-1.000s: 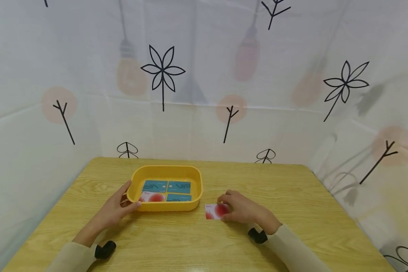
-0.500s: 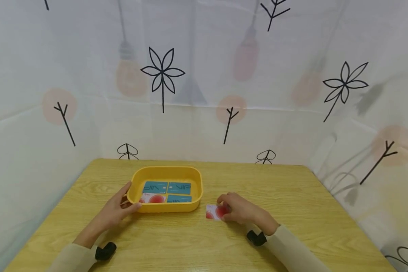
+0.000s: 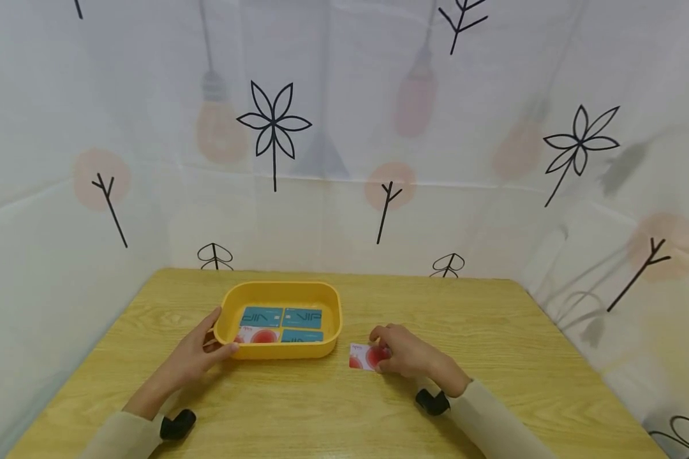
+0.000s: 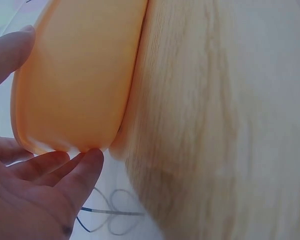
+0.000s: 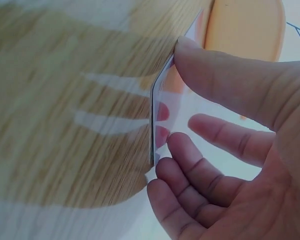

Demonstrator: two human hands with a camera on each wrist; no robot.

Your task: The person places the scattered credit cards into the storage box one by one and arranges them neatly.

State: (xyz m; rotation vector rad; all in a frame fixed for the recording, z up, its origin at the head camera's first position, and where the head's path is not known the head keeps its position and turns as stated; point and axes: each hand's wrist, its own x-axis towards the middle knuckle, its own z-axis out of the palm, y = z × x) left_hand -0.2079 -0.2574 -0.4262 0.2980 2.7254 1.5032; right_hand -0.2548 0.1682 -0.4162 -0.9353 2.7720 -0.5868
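My left hand (image 3: pixel 189 357) holds the left end of a yellow plastic tray (image 3: pixel 281 350), thumb near its front rim and fingertips against its end wall (image 4: pixel 85 90). Inside the tray lie three teal cards (image 3: pixel 261 317) marked VIP and a white card with red circles (image 3: pixel 264 335). To the right of the tray, a similar white and red card (image 3: pixel 360 357) lies low over the table. My right hand (image 3: pixel 404 354) pinches its right part, fingers bent. In the right wrist view the thumb is on one edge of the card (image 5: pixel 166 92), fingertips close to another.
The wood-grain table (image 3: pixel 298 414) stands against a white curtain (image 3: pixel 333 217) printed with flowers and twigs. Each wrist carries a black strap device (image 3: pixel 178 424). Wood surface extends right of the right hand and along the table's front.
The card under my right hand has shifted slightly to the right along with the fingertips. My left hand and the tray have stayed in place; the head view has tilted up a little.
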